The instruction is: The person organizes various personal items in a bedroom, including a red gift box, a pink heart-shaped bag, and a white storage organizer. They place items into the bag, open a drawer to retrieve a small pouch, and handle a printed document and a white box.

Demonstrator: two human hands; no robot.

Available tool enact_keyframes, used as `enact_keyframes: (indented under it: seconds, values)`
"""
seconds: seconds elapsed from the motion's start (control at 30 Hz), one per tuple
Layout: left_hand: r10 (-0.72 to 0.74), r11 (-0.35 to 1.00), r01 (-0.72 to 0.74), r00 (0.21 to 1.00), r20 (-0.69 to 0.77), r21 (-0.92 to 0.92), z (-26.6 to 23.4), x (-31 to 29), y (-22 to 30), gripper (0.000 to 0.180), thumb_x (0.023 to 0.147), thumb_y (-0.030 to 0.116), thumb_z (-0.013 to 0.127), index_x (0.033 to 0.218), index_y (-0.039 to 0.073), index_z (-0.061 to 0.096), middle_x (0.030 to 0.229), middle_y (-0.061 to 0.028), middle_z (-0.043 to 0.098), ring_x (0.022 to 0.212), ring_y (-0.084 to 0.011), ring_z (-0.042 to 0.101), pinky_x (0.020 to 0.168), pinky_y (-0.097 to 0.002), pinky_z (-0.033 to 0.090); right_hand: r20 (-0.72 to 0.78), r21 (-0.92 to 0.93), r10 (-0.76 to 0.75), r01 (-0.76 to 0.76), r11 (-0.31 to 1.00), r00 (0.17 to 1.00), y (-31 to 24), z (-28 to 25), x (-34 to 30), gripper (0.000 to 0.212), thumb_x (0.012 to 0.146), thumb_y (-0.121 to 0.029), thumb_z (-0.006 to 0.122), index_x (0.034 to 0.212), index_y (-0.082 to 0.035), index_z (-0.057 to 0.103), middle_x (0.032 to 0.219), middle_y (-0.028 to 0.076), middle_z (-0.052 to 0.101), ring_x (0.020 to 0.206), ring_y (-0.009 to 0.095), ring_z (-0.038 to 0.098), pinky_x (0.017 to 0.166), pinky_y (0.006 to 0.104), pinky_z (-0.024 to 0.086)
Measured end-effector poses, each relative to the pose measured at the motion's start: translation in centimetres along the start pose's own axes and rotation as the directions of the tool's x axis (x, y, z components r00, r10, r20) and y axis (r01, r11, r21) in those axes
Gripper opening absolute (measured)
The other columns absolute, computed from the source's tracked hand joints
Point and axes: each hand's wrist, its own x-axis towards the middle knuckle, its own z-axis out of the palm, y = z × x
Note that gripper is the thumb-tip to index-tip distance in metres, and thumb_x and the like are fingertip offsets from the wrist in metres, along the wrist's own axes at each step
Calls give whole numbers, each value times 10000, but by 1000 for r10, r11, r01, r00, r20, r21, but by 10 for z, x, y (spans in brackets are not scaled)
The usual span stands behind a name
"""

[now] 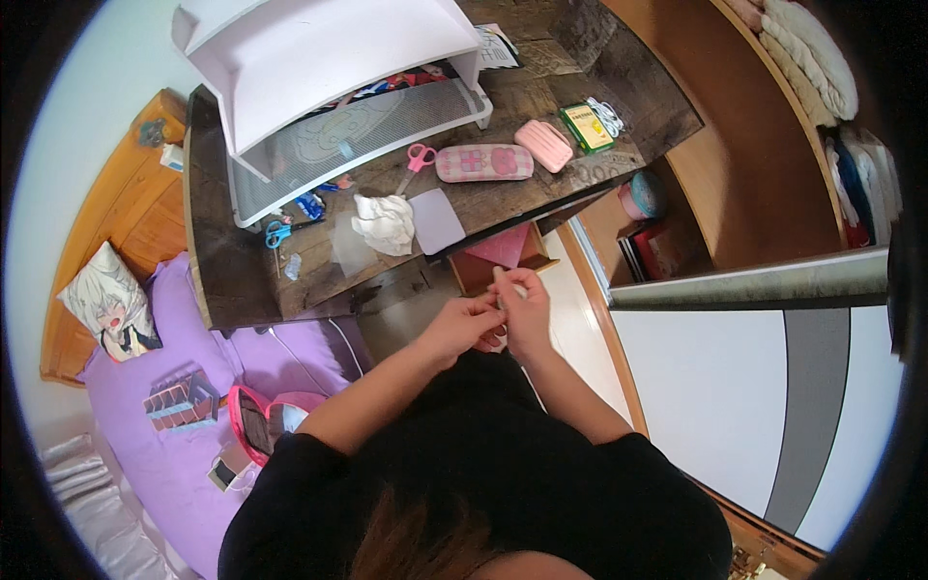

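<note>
My left hand (462, 325) and my right hand (525, 311) meet in front of my body, just short of the desk's front edge. Both are closed, with the fingers bent together. A small pale bit shows between the fingers, too small to name. Just beyond the hands, a drawer (553, 261) is pulled out under the desk, with a flat pink thing (503, 246) in it. On the desk edge nearest the hands lie a pale lilac square (438, 220) and a crumpled white cloth or tissue (384, 224).
On the dark wooden desk (319, 275) are pink scissors (418, 159), a plaid pencil case (484, 162), a pink case (543, 145), a green-yellow box (587, 128), blue scissors (278, 233) and a white shelf (329, 58). A purple bed (184, 464) is left, an open wardrobe (764, 184) right.
</note>
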Motion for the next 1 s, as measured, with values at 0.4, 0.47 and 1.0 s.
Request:
enact_keyframes:
  seconds: [0.4,0.47,1.0]
  values:
    - [936,202,191,251,-247,961,-141,61,99,489,789,316,586,1174,27,505,1202,-246,442,1116,-429,376,940,-470,310,-32,-22,388,-388,921,921,-15,-56,-19,219,752,-113,682,769,-88,465,731,41,546,702,152,589,540,234,477]
    - [917,201,315,273,-292,927,-156,82,104,523,799,395,544,1179,37,508,1267,-250,385,1147,-433,351,979,-472,269,-36,36,422,-421,906,906,-17,-54,-23,200,766,-110,665,821,-74,476,783,61,552,749,174,594,576,256,499]
    - [831,202,92,510,-221,975,-147,76,93,314,762,119,514,1041,-22,550,1077,-202,490,1018,-389,441,921,-455,334,143,106,450,-465,879,882,-28,-36,-6,219,799,-172,619,725,-101,425,605,29,487,402,89,373,346,204,219]
